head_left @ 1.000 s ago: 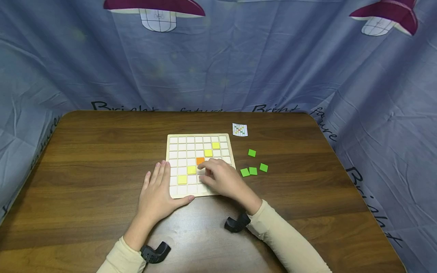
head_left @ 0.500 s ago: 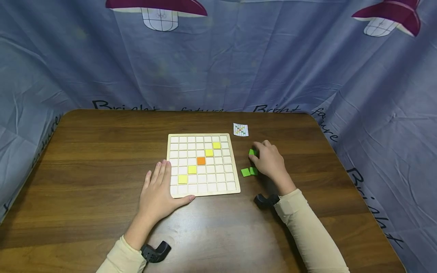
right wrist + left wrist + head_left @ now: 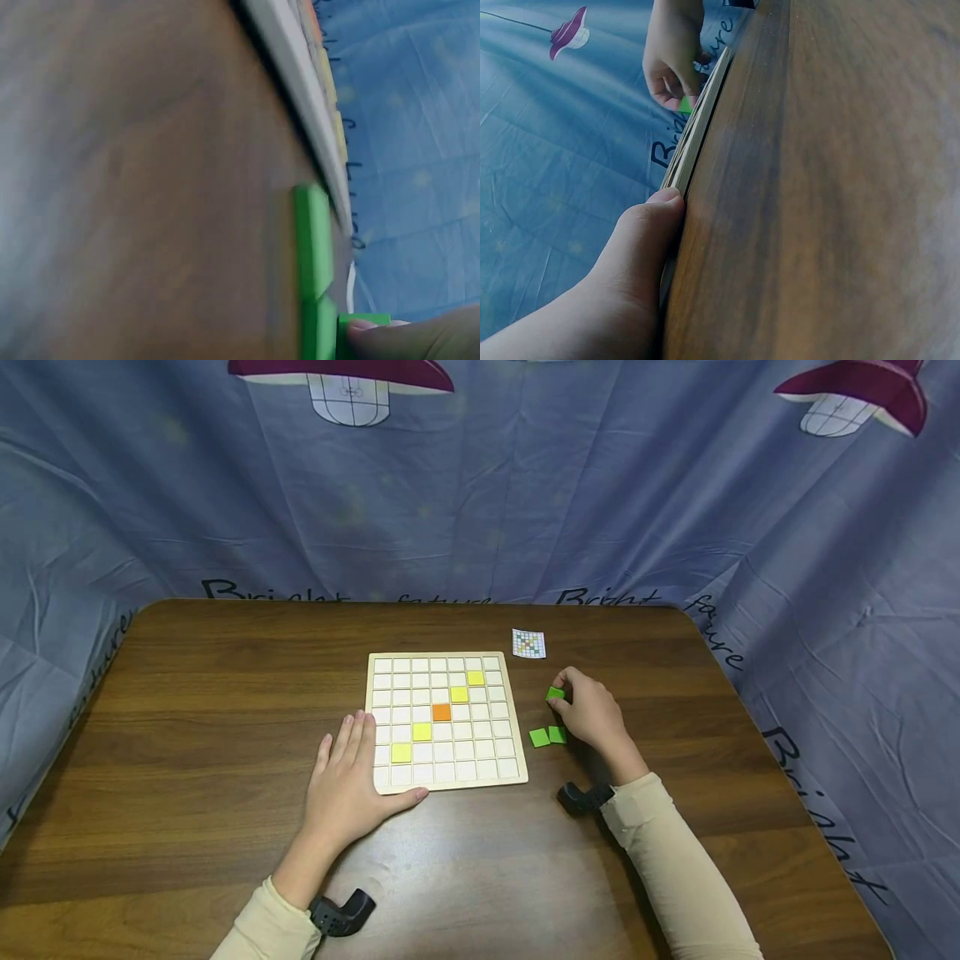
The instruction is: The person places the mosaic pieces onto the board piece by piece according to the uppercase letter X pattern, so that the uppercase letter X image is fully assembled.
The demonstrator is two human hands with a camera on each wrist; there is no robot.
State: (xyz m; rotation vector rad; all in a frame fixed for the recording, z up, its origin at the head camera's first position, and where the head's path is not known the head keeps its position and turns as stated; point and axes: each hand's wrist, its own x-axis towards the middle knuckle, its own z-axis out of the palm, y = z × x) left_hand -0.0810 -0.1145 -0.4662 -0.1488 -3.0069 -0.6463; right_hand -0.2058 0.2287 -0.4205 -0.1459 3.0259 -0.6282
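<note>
A square board (image 3: 465, 751) of white cells lies on the table, with a diagonal of yellow tiles (image 3: 422, 732) and one orange tile (image 3: 442, 712). My left hand (image 3: 345, 802) rests flat along its left edge, and the thumb (image 3: 664, 196) touches the front edge. To the right of the board, my right hand (image 3: 594, 714) pinches a green tile (image 3: 554, 693) between thumb and fingers; the right wrist view has the thumb (image 3: 397, 341) against that tile. Two more green tiles (image 3: 539, 738) lie side by side just nearer me.
A small card (image 3: 528, 644) printed with a coloured grid pattern lies beyond the board's far right corner. The wooden table (image 3: 225, 693) ends at a blue curtain (image 3: 465, 485) behind. Black wrist cameras (image 3: 342, 913) sit on both wrists.
My right hand has moved right, from above the board to the green tiles, and its fingers have closed on the farthest one. It now covers another green tile. My left hand stays put.
</note>
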